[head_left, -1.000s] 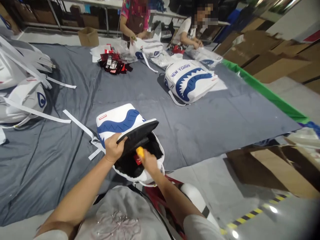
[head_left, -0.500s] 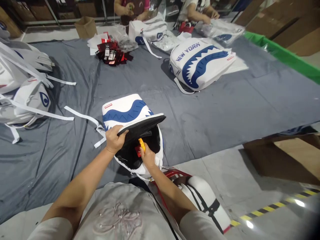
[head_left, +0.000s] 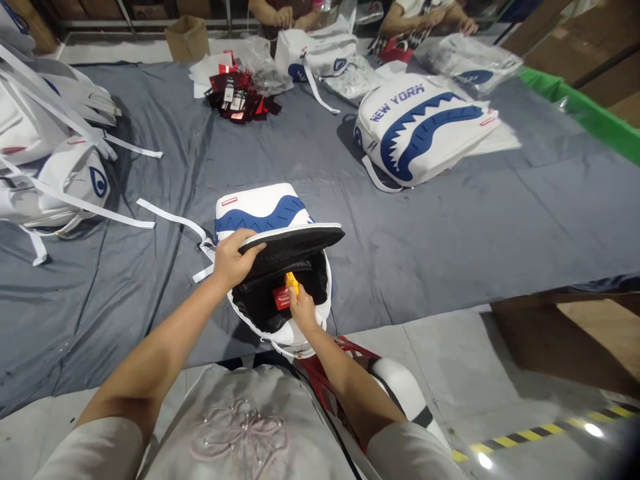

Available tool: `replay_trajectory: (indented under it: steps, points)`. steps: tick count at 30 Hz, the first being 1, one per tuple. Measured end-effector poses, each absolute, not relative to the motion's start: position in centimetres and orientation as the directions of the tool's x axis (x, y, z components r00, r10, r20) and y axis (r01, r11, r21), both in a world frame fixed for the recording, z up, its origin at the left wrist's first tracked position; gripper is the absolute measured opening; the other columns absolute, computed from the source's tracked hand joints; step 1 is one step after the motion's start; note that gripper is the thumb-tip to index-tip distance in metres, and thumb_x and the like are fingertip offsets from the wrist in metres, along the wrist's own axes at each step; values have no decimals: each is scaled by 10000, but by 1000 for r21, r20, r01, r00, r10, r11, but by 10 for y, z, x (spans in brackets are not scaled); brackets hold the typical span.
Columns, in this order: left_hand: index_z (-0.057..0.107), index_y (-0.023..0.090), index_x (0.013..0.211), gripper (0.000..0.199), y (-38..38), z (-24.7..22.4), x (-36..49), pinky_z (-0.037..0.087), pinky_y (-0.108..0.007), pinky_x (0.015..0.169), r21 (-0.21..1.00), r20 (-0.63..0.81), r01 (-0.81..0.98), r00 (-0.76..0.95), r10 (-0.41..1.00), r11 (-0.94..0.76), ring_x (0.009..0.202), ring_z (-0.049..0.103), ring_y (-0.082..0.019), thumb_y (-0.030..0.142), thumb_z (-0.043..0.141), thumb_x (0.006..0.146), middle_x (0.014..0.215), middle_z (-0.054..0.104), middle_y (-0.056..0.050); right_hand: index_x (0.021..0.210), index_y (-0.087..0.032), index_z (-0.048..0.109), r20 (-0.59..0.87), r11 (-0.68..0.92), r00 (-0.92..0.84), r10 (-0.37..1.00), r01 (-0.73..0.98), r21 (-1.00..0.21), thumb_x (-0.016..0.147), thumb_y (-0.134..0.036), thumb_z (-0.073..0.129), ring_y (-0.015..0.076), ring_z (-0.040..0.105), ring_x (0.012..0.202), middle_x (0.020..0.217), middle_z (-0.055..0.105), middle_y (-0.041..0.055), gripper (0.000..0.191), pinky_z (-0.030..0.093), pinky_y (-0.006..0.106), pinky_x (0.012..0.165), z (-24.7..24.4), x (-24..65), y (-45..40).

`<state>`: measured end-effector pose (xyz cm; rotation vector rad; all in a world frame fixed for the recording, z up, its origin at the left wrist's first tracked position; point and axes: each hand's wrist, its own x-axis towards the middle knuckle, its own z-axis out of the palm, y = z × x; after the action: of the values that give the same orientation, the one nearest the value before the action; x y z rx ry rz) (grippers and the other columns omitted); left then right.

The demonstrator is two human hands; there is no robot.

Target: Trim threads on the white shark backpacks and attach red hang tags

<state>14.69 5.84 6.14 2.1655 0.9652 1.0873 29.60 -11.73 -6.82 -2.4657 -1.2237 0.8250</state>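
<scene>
A white backpack point(head_left: 323, 303) with a blue zigzag band lies unzipped at the table's near edge. My left hand point(head_left: 235, 260) is closed on the edge of its raised front panel point(head_left: 300, 237), holding the black-lined opening apart. My right hand point(head_left: 303, 310) reaches into the opening, fingers wrapped round a small yellow tool point(head_left: 292, 283) whose exact kind is unclear. Beside that tool a red label point(head_left: 281, 299) shows against the black lining. White straps point(head_left: 173, 223) trail from the bag to the left.
More white backpacks point(head_left: 60, 160) are heaped at the left. A "NEW YORK" backpack point(head_left: 425, 133) lies at the back right, with red and black tags point(head_left: 240, 97) farther left. Two people's hands point(head_left: 295, 19) work across the grey-covered table point(head_left: 450, 240). A cardboard box point(head_left: 560, 347) stands at right.
The view has shifted slightly. The bag's front panel is lifted a little wider, and the red label shows more fully beside the yellow tool in my right hand.
</scene>
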Motion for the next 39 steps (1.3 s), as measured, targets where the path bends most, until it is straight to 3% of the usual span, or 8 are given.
replay_trajectory:
  steps: [8,14,17,20,24,32,37,39]
  points:
    - [659,184,810,169,65,65,150,452,-218,633,751,428,356,379,820,-556,633,587,-112,349,639,839,728,666,18,1001,-176,611,-513,-576,293,807,579,-576,989,-438,360,189,646,712,757,662,51,362,436,255,625,-22,325,-108]
    - [662,184,806,155,65,62,153,456,-220,641,775,424,341,342,839,-531,638,589,-113,338,655,828,727,667,22,858,-183,511,-796,-823,273,540,371,-431,969,-496,376,110,429,360,493,444,-43,358,329,232,395,43,384,-132]
    - [664,183,809,149,65,61,154,455,-217,641,775,442,327,333,833,-541,635,590,-110,332,665,824,726,668,24,868,-192,480,-816,-854,257,518,209,-476,925,-610,381,94,368,333,460,376,-78,433,320,226,373,54,406,-149]
    - [662,184,810,154,66,60,154,455,-219,644,775,441,331,330,835,-539,637,590,-111,337,664,827,727,667,24,852,-197,464,-834,-857,197,515,85,-509,832,-744,406,83,311,321,436,308,-109,550,336,238,378,56,423,-163]
    - [659,185,806,163,66,60,154,451,-218,641,781,416,347,330,847,-519,638,586,-110,346,659,829,719,660,28,886,-173,511,-839,-840,52,541,71,-538,744,-823,461,79,314,353,454,322,-106,668,359,244,405,62,449,-171]
    - [667,192,815,197,62,65,155,457,-232,657,798,331,416,303,894,-437,662,592,-123,386,639,830,735,663,21,876,-178,549,-815,-811,-52,577,80,-580,869,-732,371,88,293,366,453,295,-90,582,380,250,431,25,441,-80]
    - [667,189,819,207,64,68,152,455,-235,662,792,307,458,272,912,-404,674,592,-126,393,636,829,745,663,17,857,-188,535,-835,-845,-254,489,102,-525,906,-719,303,73,232,346,434,284,-94,582,299,220,380,-2,425,-39]
    - [662,185,814,195,65,68,150,451,-230,659,798,304,453,266,915,-397,668,589,-122,378,641,825,736,658,22,871,-187,546,-810,-827,-334,482,132,-547,902,-724,314,73,240,342,424,302,-94,585,326,219,382,-4,429,-36]
